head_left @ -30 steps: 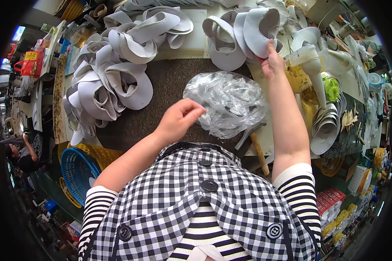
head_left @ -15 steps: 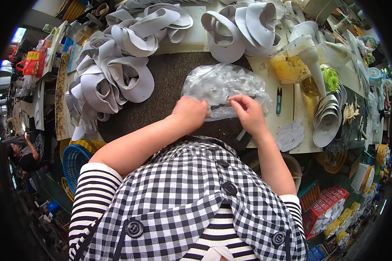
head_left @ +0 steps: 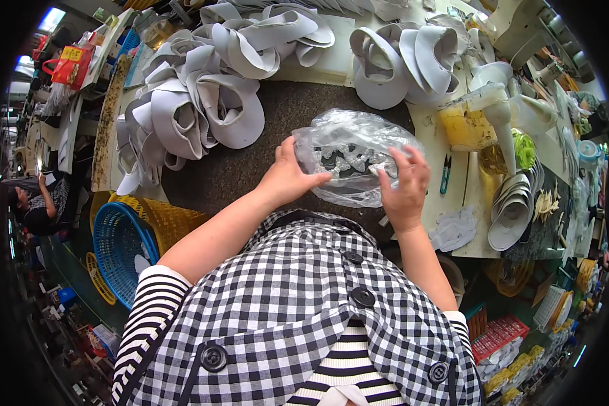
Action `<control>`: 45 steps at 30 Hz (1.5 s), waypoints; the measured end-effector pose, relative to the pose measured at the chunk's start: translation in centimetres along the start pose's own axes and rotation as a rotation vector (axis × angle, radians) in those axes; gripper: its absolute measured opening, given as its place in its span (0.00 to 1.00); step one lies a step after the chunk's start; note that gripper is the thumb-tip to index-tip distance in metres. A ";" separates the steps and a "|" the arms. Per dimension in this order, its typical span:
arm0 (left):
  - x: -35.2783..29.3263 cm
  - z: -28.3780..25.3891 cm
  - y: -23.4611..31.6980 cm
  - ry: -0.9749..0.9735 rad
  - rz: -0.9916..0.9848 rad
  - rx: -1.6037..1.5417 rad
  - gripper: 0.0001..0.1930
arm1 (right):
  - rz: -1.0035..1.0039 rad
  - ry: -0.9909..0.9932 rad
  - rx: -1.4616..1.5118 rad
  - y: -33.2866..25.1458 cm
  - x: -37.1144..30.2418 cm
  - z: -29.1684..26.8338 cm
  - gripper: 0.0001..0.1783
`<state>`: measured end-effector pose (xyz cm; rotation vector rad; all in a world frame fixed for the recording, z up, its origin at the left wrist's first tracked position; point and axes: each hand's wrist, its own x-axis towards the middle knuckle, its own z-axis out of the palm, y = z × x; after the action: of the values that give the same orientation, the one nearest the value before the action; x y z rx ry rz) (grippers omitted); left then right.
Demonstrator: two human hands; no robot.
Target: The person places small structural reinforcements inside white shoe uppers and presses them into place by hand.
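A clear plastic bag (head_left: 350, 195) lies on the dark mat in front of me, its mouth spread wide. Through the opening show several small whitish pieces (head_left: 348, 160) with cut-out shapes, too small to name, on something dark. My left hand (head_left: 291, 174) touches the bag's left side, thumb stretched over the near edge and fingers apart from it. On the other side, my right hand (head_left: 406, 189) rests against the bag with its fingers spread and curved, slightly smeared by motion. Neither hand is closed round anything that I can see.
White visor-shaped pieces (head_left: 233, 111) are heaped at the left, with more visors (head_left: 379, 71) at the back. Right of the bag lie green-handled snips (head_left: 446, 174), a crumpled clear bag (head_left: 453, 230) and a tub of yellow glue (head_left: 465, 127). A blue basket (head_left: 118, 237) stands below the table's left edge.
The bag's gathered mouth has been spread open, showing the pieces inside. Both my hands have gone from closed fingers at the bag's near edge to spread fingers at its sides.
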<state>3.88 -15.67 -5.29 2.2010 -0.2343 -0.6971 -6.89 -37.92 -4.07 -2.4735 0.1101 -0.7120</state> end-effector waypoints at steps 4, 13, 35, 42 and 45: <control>0.7 2.0 2.2 0.121 0.095 0.242 0.51 | 0.197 0.194 -0.392 1.9 1.1 -0.8 0.27; 6.2 0.4 2.4 -0.140 -0.327 -1.181 0.11 | 1.044 0.128 1.458 9.6 0.3 -1.1 0.12; 9.0 -2.3 2.2 -0.206 -0.213 -0.721 0.16 | 1.175 -0.081 1.427 6.1 5.1 -4.1 0.13; 8.0 -3.7 1.0 -0.385 -0.286 -1.574 0.16 | 1.137 -0.247 1.119 7.4 3.3 -4.6 0.19; 7.4 -3.3 -0.6 -0.468 -0.319 -1.686 0.17 | 0.767 -0.761 0.081 8.4 2.0 -5.1 0.16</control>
<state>11.85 -15.97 -6.96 0.4461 0.3899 -1.0065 -7.15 -47.97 -4.07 -2.1907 0.6631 0.5259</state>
